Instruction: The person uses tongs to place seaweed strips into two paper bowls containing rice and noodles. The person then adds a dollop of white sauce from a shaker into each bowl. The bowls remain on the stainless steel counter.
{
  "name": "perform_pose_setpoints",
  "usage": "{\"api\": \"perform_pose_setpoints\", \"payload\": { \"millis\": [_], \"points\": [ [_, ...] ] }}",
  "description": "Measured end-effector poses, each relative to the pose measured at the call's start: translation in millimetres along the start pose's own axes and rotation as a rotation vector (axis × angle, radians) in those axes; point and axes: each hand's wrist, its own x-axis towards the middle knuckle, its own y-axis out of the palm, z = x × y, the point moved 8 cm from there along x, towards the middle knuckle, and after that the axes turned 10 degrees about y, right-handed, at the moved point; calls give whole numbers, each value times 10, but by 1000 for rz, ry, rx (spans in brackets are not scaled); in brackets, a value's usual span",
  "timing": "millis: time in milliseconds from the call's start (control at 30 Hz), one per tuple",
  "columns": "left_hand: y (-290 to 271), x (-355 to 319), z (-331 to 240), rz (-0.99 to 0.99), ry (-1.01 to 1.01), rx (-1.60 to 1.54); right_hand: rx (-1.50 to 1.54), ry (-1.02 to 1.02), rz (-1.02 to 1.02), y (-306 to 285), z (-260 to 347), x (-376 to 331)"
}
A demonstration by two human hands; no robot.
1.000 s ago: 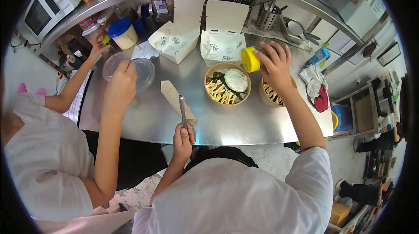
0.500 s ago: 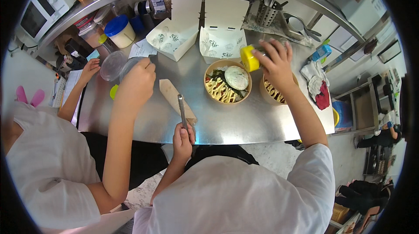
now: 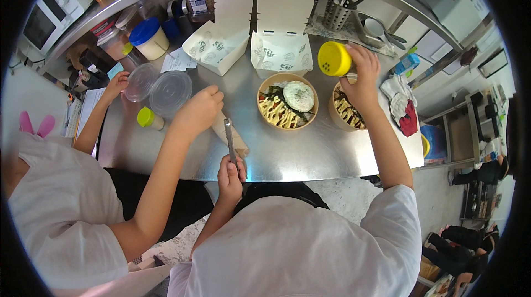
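My right hand [image 3: 363,73] holds a shaker [image 3: 334,59] with a yellow lid, its holes showing, tilted over the right paper bowl [image 3: 338,117]. That bowl's food has pale sauce lines and is partly hidden by my hand and forearm. Beside it, the left paper bowl [image 3: 263,117] holds rice, dark strips, pale sauce lines and a fried egg [image 3: 298,96]. My left hand [image 3: 230,178], low at the counter's front edge, is closed round an upright slim metal utensil [image 3: 229,136], possibly tongs. Next to it lies a brown paper-wrapped roll [image 3: 237,139].
A co-worker's hand [image 3: 199,107] reaches over the roll from the left; their other hand [image 3: 117,82] is by the clear lids [image 3: 171,93]. Two white cartons [image 3: 232,6] [image 3: 283,12] stand lid-up behind. A green-capped shaker [image 3: 147,117] stands left; cloths [image 3: 399,106] lie right.
My right hand has moved slightly right with the shaker, turning its holed lid into view. The co-worker's near hand has moved right, from the clear lids to the roll. My left hand stays put.
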Motion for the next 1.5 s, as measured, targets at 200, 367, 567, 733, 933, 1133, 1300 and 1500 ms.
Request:
{"api": "perform_pose_setpoints", "payload": {
  "millis": [200,367,567,733,933,1133,1300,1500],
  "points": [
    [-29,-14,31,-5,2,42,556,507,-27,-276,-750,-204],
    [-45,-32,77,-22,11,9,121,337,-136,-939,-993,-318],
    [-62,-68,105,-43,74,93,-504,24,107,-952,-951,-481],
    [-87,-114,122,-65,111,155,-526,-36,170,-729,-929,-572],
    [-81,-148,76,-60,215,250,-554,-75,91,-716,-897,-494],
    [-35,-188,9,-47,287,365,-514,0,49,-775,-945,-428],
    [-10,-200,14,-33,301,431,-541,-49,60,-742,-928,-443],
    [-20,-214,44,-29,314,455,-522,-26,73,-709,-975,-461]
  ]
}}
